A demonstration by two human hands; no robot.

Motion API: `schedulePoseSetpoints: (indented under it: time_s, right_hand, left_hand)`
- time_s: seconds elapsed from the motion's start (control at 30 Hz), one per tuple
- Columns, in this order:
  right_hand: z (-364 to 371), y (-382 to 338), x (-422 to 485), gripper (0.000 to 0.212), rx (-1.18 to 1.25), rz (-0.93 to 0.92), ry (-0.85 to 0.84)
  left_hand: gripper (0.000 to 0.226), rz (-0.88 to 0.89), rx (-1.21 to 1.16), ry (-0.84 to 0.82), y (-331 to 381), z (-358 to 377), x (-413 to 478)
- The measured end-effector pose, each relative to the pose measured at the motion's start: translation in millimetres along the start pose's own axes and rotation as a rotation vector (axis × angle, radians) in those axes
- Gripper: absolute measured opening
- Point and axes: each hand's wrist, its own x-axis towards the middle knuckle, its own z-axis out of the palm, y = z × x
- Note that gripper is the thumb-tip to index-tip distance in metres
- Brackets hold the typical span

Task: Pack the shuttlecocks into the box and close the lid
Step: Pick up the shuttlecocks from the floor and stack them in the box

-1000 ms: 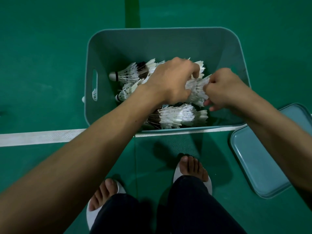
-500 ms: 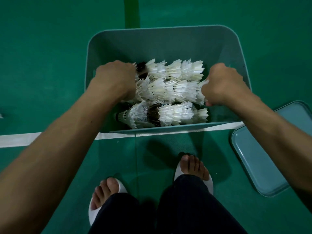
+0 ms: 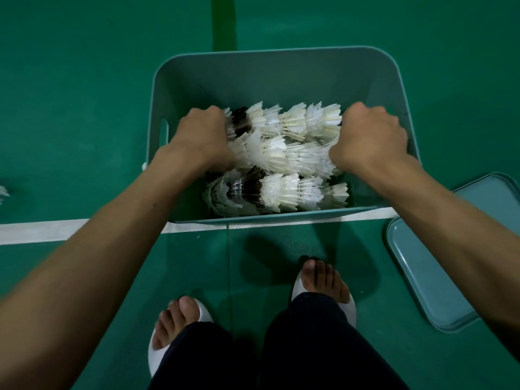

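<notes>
Shuttlecocks (image 3: 284,153) fill the box (image 3: 275,71); left hand (image 3: 201,136) and right hand (image 3: 371,136) clench around their stacked rows' ends. Next, probably fetching the lid (image 3: 439,266).

One box (image 3: 281,77) stands at twelve o'clock, holding three rows of nested shuttlecocks (image 3: 292,159); the single birds in each row are too tightly stacked to count. One lid (image 3: 439,266) lies at four o'clock, and one stray bit of feather (image 3: 3,192) shows at nine o'clock. Two hands, the left hand (image 3: 202,139) and the right hand (image 3: 371,136), are in the box, and two sandalled feet (image 3: 323,280) stand at six o'clock.
</notes>
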Motion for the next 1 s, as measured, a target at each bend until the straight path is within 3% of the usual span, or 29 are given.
schedulePoseSetpoints:
  time_s: [0.17, 0.33, 0.43, 0.6, 0.73, 0.8, 0.87, 1.0]
  right_hand:
    - [-3, -2, -1, 0.018, -0.136, -0.069, 0.063]
    - [-2, -1, 3, 0.02, -0.167, -0.08, 0.082]
    - [-1, 0, 2, 0.015, -0.182, -0.084, 0.084]
    - [-4, 6, -6, 0.013, -0.118, -0.089, 0.108]
    - [-9, 16, -16, 0.018, -0.016, -0.098, 0.184]
    - [-10, 19, -22, 0.019, 0.043, -0.106, 0.178]
    - [-12, 18, -27, 0.025, 0.068, -0.094, 0.053]
    - [-18, 5, -29, 0.036, 0.095, -0.063, -0.401]
  left_hand:
    - [0.039, 0.083, 0.1, 0.031, 1, -4, -8]
    - [0.022, 0.128, 0.135, 0.154, -2, -6, -3]
    - [0.021, 0.121, 0.141, 0.144, -6, -1, 1]
    - [0.034, 0.086, 0.132, 0.108, -10, -4, 0]
    - [0.024, 0.082, 0.115, 0.18, -10, -19, -13]
    - [0.02, 0.086, 0.142, 0.137, -10, -25, -22]
    - [0.028, 0.06, 0.214, -0.028, -8, -30, -32]
    - [0.033, 0.022, 0.32, -0.252, -7, -25, -31]
